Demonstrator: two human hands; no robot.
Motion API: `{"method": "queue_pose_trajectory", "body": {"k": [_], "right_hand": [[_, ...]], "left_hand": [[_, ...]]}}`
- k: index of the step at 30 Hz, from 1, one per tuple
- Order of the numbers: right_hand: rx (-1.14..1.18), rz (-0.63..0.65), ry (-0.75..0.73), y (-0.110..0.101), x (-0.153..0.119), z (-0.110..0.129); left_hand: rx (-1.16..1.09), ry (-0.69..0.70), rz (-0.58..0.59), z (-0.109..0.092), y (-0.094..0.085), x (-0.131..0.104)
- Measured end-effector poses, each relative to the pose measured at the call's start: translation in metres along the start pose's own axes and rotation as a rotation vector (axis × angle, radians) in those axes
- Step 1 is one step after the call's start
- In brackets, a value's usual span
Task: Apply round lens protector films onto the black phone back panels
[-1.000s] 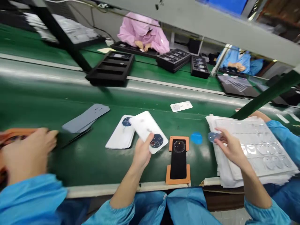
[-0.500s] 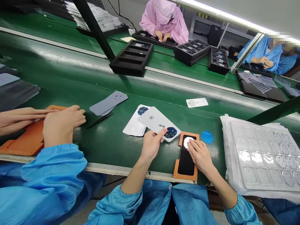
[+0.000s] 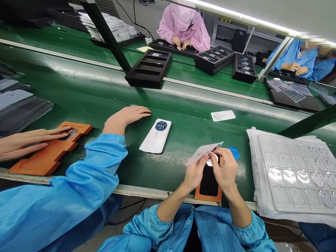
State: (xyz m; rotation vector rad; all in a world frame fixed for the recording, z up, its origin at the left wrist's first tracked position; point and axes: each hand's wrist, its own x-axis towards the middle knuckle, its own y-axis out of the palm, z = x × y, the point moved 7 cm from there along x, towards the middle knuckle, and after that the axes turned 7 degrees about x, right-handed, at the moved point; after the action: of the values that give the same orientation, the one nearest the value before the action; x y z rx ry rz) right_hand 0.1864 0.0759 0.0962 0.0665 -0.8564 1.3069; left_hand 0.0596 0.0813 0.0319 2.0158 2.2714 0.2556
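Observation:
My left hand (image 3: 194, 175) pinches a thin white phone back sheet (image 3: 201, 153) by its lower edge, tilted up above the bench. At the sheet's camera end my right hand (image 3: 226, 168) is closed, thumb and fingers pressed together on it; any small piece between them is hidden. Below both hands lies an orange jig (image 3: 208, 200) with a black pad (image 3: 208, 183). A shiny silver piece shows at the jig's upper end, partly covered by my fingers. To the left rests a small stack of white phone back sheets (image 3: 155, 140) with a dark camera print on top.
A round blue film (image 3: 233, 152) lies behind my right hand. Clear plastic trays (image 3: 294, 175) stand at right, a white card (image 3: 223, 115) farther back. At left, a co-worker's hands (image 3: 126, 117) work near another orange jig (image 3: 49, 154). Black trays (image 3: 148, 68) line the far side.
My left hand has brought the sheet right and tilted it over the jig. My right hand has lifted from the silver piece to the sheet. The co-worker's arm has reached to the right.

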Motion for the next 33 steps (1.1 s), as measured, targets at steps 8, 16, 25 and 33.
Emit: {"method": "queue_pose_trajectory", "body": {"k": [8,16,25,33], "right_hand": [[0.087,-0.007,0.056,-0.003,-0.001,-0.005],[0.074,-0.07,0.147,-0.003,-0.001,-0.014],[-0.129,0.0,0.193,-0.005,0.009,-0.044],[-0.674,0.294,0.675,-0.071,0.001,-0.146]], "left_hand": [[0.195,0.135,0.057,-0.005,0.0,-0.008],[0.311,0.311,0.112,-0.023,0.012,-0.015],[-0.004,-0.075,-0.007,0.017,-0.006,0.0],[-0.225,-0.258,0.007,0.014,-0.039,0.021]]}}
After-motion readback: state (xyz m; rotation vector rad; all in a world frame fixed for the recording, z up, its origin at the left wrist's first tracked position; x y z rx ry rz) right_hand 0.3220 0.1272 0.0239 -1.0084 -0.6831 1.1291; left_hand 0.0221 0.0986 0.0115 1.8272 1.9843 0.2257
